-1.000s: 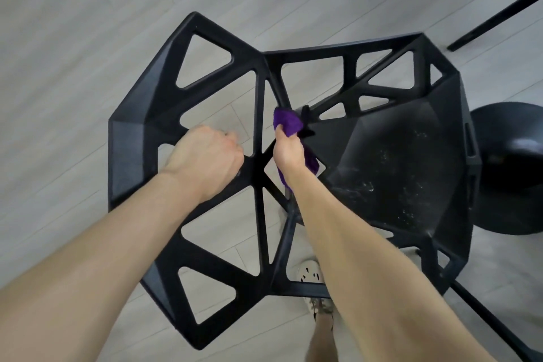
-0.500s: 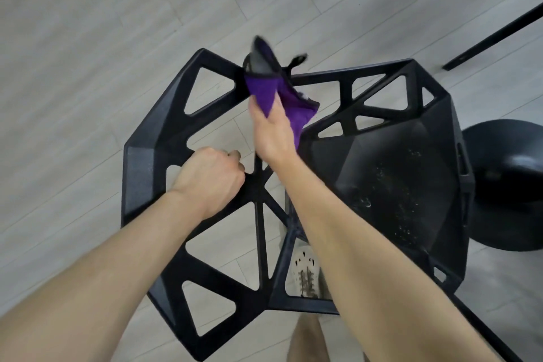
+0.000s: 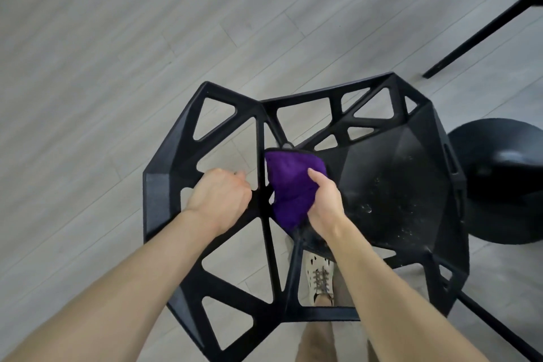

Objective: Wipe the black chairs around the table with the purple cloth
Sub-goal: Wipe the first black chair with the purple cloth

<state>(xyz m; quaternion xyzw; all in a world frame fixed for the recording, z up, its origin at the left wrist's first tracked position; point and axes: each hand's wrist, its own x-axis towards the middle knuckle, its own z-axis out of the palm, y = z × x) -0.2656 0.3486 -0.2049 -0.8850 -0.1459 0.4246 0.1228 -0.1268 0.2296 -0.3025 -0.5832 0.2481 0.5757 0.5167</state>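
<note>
1. Change noted: half a second ago the purple cloth [image 3: 289, 185] was lifted above the top rim of the backrest. It is now lower, spread against the black chair [image 3: 396, 179] where the open lattice back meets the seat, just right of the central upright strut.
2. The right hand [image 3: 324, 206] came down with it. The thumb lies on the cloth's face, and the fingers curl round its right edge in a firm grip. The fingertips behind the fabric are hidden.
3. The cloth's lower corner is covered by that hand. A small grey tab at its top edge is too blurred to identify.
4. The left hand [image 3: 219, 197] remains where it was, clenched in a fist round a diagonal strut of the backrest, left of the central upright. Its fingertips are tucked under and out of view.
5. The seat panel shows pale specks and smears, densest towards its right half.
6. The chair legs are mostly hidden beneath the shell. One leg runs out at the lower right and is cut off by the frame edge.
7. A pale laced shoe [image 3: 320, 279] shows through the lattice on the grey plank floor [image 3: 117, 53].
8. A round black object [image 3: 505, 179] sits just beyond the chair's right side. What it is cannot be made out.
9. Thin black legs [image 3: 484, 29] of other furniture cross the upper right corner, their tops cut off.
</note>
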